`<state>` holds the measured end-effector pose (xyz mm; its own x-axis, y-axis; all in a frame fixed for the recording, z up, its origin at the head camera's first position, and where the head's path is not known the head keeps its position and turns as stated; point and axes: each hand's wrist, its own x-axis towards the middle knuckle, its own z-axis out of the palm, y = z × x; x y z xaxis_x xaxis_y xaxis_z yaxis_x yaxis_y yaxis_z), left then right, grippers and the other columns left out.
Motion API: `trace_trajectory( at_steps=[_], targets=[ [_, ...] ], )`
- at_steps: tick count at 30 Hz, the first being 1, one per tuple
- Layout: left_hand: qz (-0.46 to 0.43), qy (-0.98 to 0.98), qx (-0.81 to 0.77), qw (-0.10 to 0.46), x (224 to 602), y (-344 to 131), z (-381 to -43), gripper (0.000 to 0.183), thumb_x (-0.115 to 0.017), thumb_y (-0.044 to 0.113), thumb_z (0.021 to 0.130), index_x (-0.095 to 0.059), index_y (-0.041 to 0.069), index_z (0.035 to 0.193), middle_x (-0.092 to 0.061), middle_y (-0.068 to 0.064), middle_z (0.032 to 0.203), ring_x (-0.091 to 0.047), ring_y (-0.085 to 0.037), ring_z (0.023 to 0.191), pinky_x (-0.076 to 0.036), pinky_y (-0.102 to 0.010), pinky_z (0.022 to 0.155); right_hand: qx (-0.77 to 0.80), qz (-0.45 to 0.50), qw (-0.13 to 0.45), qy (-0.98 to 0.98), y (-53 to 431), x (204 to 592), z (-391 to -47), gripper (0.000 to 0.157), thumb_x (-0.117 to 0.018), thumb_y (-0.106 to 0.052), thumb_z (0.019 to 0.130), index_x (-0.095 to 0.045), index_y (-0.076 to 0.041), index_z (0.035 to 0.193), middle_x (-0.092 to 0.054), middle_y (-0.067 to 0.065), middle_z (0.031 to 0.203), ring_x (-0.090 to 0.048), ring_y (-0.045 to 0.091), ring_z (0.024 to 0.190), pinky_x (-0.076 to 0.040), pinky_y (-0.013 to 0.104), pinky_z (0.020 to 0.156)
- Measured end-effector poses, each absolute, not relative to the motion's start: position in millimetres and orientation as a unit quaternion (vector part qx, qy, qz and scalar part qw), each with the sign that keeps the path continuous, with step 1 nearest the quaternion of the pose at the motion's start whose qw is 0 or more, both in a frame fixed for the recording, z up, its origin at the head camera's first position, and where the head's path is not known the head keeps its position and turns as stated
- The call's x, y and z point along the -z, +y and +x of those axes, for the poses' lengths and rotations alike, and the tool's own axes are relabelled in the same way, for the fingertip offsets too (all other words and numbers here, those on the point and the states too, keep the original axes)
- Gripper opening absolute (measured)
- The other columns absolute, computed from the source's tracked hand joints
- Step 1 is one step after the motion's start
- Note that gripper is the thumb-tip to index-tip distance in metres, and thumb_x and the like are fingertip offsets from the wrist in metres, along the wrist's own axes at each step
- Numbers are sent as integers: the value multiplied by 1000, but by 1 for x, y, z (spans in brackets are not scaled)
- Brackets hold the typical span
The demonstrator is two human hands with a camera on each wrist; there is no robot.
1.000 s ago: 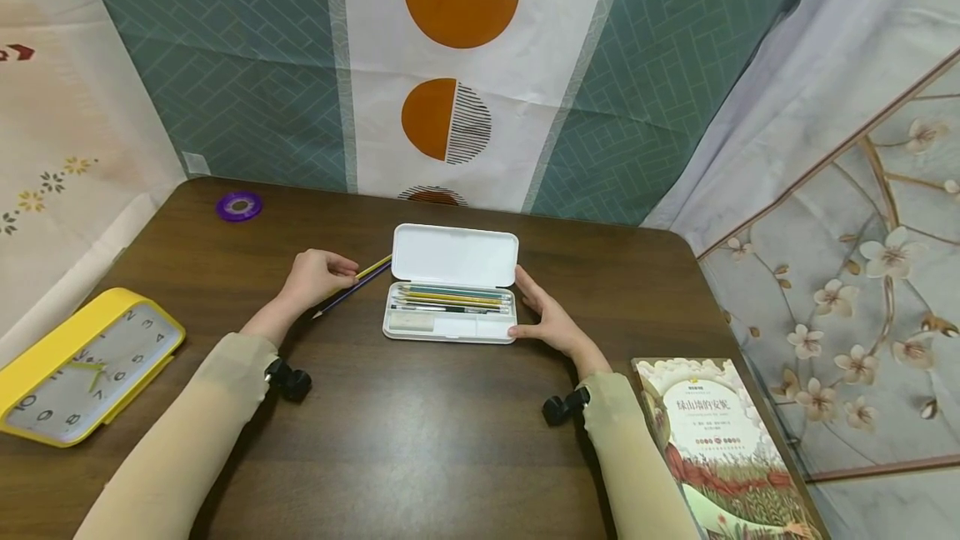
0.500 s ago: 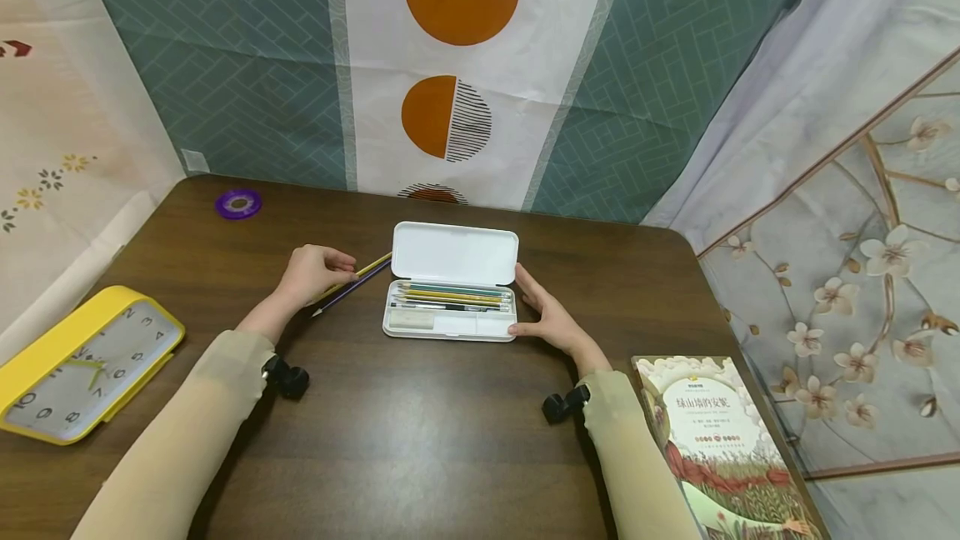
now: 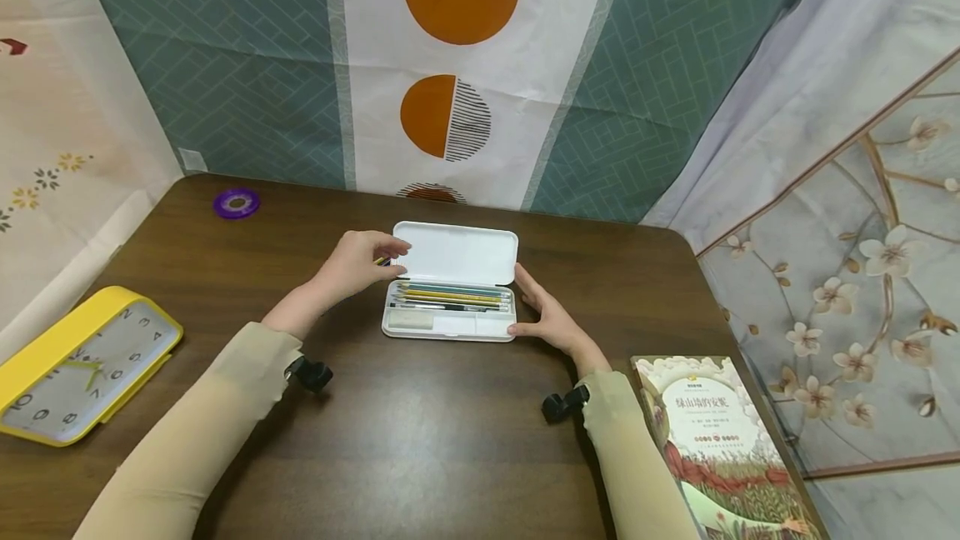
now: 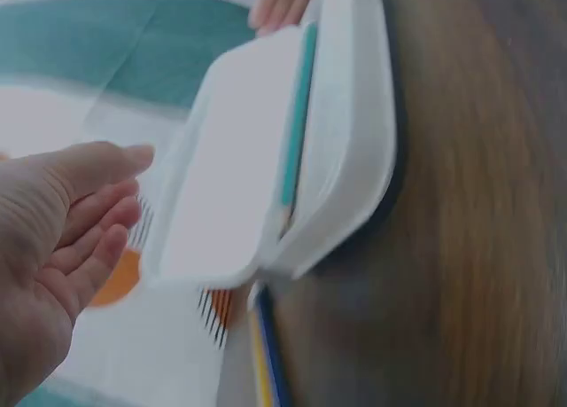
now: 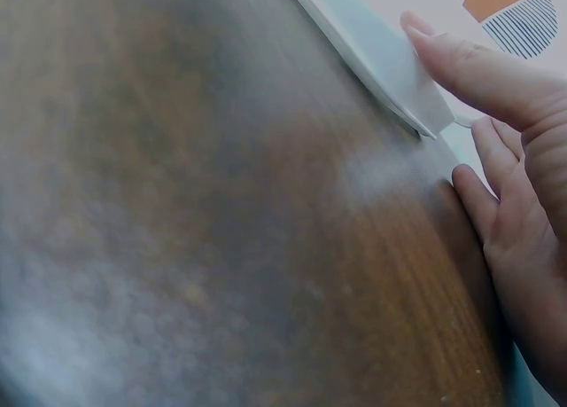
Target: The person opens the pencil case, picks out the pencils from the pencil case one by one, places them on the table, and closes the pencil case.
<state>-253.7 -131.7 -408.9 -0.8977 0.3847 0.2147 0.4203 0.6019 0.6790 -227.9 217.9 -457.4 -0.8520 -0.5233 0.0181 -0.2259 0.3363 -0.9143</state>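
An open white pencil case (image 3: 472,326) lies mid-table, its lid (image 3: 456,251) raised toward the back. Inside are several pencils (image 3: 450,293) and a whitish eraser (image 3: 411,320). My left hand (image 3: 354,263) hovers at the case's left end, fingers loosely bent and nothing between them in the left wrist view. A yellow pencil (image 4: 260,363) and a dark blue pencil (image 4: 276,363) lie side by side just outside the case; the left hand mostly hides them in the head view. My right hand (image 3: 553,319) rests against the case's right end, thumb at the front corner, fingers extended along the side.
A yellow clock (image 3: 90,365) stands at the left. Far back left lies a purple ring-shaped object (image 3: 237,203). An illustrated book (image 3: 723,440) is at the right edge of the brown table (image 3: 435,440). Patterned cloth (image 3: 262,82) hangs behind.
My left hand has moved right, from over the loose pencils to the case's left end, its fingers spreading apart. The right hand and the case have stayed put.
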Motion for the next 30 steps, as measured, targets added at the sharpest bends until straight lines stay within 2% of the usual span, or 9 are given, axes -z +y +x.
trace_trajectory(
  at_steps=[13, 17, 21, 24, 30],
  targets=[
    [-302, -897, 318, -53, 429, -61, -263, 31, -72, 10, 87, -71, 2, 116, -73, -10, 111, -68, -25, 103, -54, -40, 90, 531, -234, 141, 802, 219, 461, -229, 103, -76, 5, 79, -8, 1, 156, -9, 19, 163, -10, 36, 151, -18, 58, 119],
    [-311, -895, 314, -63, 430, -54, -265, 28, -71, 6, 86, -72, 1, 114, -74, -10, 107, -67, -24, 99, -55, -38, 88, 532, -235, 135, 802, 223, 477, -237, 104, -76, 7, 78, -9, -4, 157, -8, 16, 164, -10, 33, 151, -17, 58, 119],
    [-317, -895, 305, -70, 433, -51, -267, 27, -72, 6, 85, -73, 2, 112, -74, -9, 104, -68, -22, 95, -55, -35, 86, 528, -238, 128, 805, 226, 486, -241, 106, -78, 2, 79, -9, -10, 158, -10, 11, 165, -12, 30, 152, -19, 57, 119],
    [-321, -895, 302, -68, 436, -51, -267, 26, -73, 8, 86, -73, 2, 111, -75, -9, 104, -69, -21, 93, -56, -34, 84, 530, -243, 124, 803, 228, 487, -241, 106, -80, -3, 78, -10, -12, 158, -11, 10, 165, -13, 29, 152, -20, 57, 119],
    [-332, -892, 301, -63, 441, -54, -266, 24, -72, 6, 85, -74, 3, 110, -75, -8, 103, -68, -21, 92, -56, -33, 83, 530, -239, 124, 804, 227, 488, -241, 107, -79, 0, 78, -10, -11, 158, -11, 11, 165, -13, 30, 151, -20, 56, 119]
  ],
)
